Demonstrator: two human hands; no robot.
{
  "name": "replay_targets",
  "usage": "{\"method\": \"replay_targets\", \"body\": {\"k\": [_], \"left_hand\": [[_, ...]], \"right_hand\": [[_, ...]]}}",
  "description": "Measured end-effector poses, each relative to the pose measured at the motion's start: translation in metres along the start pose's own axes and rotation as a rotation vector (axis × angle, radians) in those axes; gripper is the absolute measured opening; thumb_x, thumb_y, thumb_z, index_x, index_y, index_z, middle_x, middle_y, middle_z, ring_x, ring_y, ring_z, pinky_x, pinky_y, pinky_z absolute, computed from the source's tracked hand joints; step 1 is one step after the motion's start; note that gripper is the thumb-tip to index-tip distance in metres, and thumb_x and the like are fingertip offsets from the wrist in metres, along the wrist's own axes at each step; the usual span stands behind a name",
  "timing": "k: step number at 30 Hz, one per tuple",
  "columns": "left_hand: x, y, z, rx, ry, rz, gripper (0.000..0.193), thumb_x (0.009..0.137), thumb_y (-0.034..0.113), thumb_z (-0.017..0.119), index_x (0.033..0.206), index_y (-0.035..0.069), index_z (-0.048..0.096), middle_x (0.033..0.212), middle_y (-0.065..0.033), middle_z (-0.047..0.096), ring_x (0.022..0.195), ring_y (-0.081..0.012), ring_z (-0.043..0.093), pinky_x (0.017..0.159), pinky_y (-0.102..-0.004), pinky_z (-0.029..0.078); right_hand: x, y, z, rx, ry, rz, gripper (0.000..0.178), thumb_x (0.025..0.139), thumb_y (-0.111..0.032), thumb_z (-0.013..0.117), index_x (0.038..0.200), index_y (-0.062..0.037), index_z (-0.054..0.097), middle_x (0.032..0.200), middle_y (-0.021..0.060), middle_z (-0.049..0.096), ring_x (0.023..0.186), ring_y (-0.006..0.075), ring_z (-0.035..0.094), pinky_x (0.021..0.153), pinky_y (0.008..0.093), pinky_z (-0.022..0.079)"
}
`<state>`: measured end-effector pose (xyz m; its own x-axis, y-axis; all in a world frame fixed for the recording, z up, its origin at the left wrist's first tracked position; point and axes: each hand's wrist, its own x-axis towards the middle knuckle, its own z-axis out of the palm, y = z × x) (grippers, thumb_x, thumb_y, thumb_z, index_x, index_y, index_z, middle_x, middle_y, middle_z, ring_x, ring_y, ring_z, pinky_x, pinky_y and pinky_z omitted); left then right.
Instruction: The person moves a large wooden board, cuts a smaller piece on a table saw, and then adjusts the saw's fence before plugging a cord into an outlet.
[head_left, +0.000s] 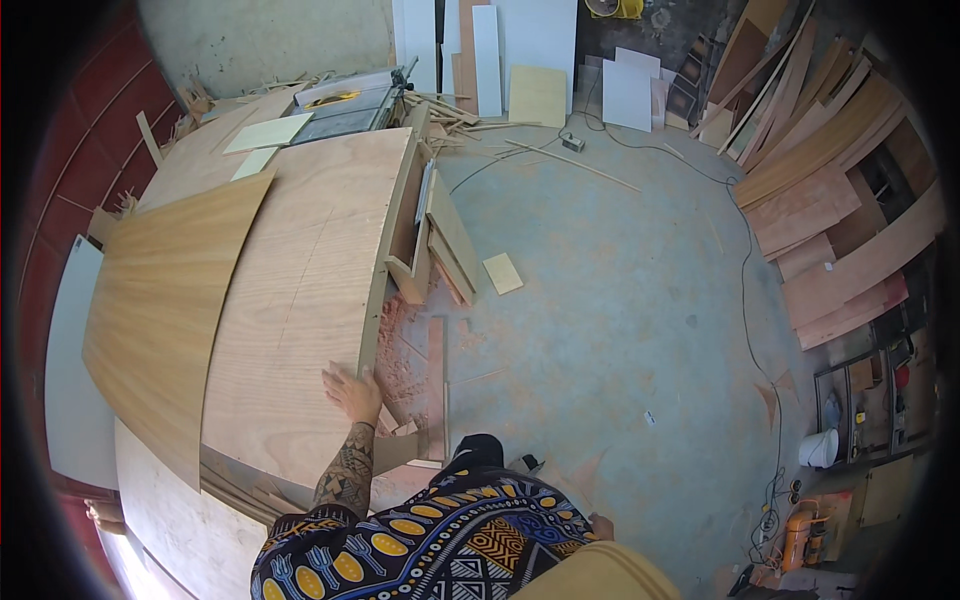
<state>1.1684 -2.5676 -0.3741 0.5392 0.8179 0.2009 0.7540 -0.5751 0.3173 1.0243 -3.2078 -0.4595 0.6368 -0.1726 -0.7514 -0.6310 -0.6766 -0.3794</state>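
My left hand lies on the near right corner of a large plywood sheet topping the workbench, its fingers spread and the palm by the edge. Only a small part of my right hand shows at the lower right of my patterned shirt; its fingers are mostly hidden. Close to it, a smooth pale yellow shape rises from the lower edge, and I cannot make out what it is. A yellowish wood-grain sheet overlaps the left side of the plywood.
A table saw stands at the bench's far end. Boards lean against the bench's right side, above wood shavings. A small panel and a black cable lie on the floor. Stacked sheets and a white bucket are at right.
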Motion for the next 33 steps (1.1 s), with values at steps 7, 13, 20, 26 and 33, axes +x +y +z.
{"method": "replay_targets", "body": {"k": [7, 13, 20, 26, 33], "left_hand": [[0.014, 0.058, 0.023, 0.282, 0.002, -0.254, 0.061, 0.100, 0.043, 0.044, 0.147, 0.006, 0.034, 0.149, -0.0259, 0.033, 0.139, -0.0396, 0.028, 0.114, -0.0549, 0.022], [0.030, 0.067, 0.039, 0.467, 0.044, -0.306, 0.058, 0.100, 0.042, 0.044, 0.147, 0.009, 0.035, 0.150, -0.0193, 0.034, 0.138, -0.0343, 0.034, 0.114, -0.0508, 0.025], [0.077, 0.100, 0.046, 0.471, -0.076, -0.342, 0.061, 0.099, 0.040, 0.044, 0.149, 0.008, 0.031, 0.152, -0.0224, 0.029, 0.140, -0.0386, 0.029, 0.115, -0.0517, 0.021], [0.179, 0.161, 0.049, 0.145, -0.116, -1.208, 0.055, 0.100, 0.044, 0.038, 0.140, 0.007, 0.045, 0.145, -0.0215, 0.040, 0.131, -0.0404, 0.042, 0.108, -0.0528, 0.033], [0.346, 0.279, 0.168, 0.108, 0.582, -0.872, 0.050, 0.098, 0.033, 0.051, 0.141, 0.007, 0.044, 0.138, -0.0211, 0.044, 0.128, -0.0382, 0.041, 0.108, -0.0484, 0.033]], "right_hand": [[0.123, -0.123, -0.111, 0.601, 0.190, 0.267, 0.036, 0.095, -0.035, 0.052, 0.116, -0.0048, 0.056, 0.085, 0.0119, 0.068, 0.071, 0.0202, 0.062, 0.057, 0.0353, 0.043], [0.242, -0.265, -0.133, 0.429, 0.028, 0.123, 0.037, 0.095, -0.035, 0.054, 0.117, -0.0058, 0.058, 0.085, 0.0102, 0.069, 0.075, 0.0205, 0.064, 0.060, 0.0354, 0.046], [0.442, -0.366, -0.198, -0.635, 0.079, -0.816, 0.027, 0.096, -0.031, 0.052, 0.095, -0.0071, 0.066, 0.080, 0.0111, 0.068, 0.073, 0.0201, 0.065, 0.058, 0.0377, 0.048], [0.556, -0.584, -0.257, -0.317, -0.041, -0.411, 0.028, 0.095, -0.032, 0.052, 0.099, -0.0073, 0.065, 0.078, 0.0090, 0.066, 0.072, 0.0197, 0.063, 0.057, 0.0383, 0.047], [0.691, -0.846, -0.315, 0.029, -0.208, -0.088, 0.037, 0.095, -0.035, 0.054, 0.118, -0.0060, 0.056, 0.088, 0.0102, 0.068, 0.069, 0.0173, 0.062, 0.052, 0.0309, 0.043]]}}
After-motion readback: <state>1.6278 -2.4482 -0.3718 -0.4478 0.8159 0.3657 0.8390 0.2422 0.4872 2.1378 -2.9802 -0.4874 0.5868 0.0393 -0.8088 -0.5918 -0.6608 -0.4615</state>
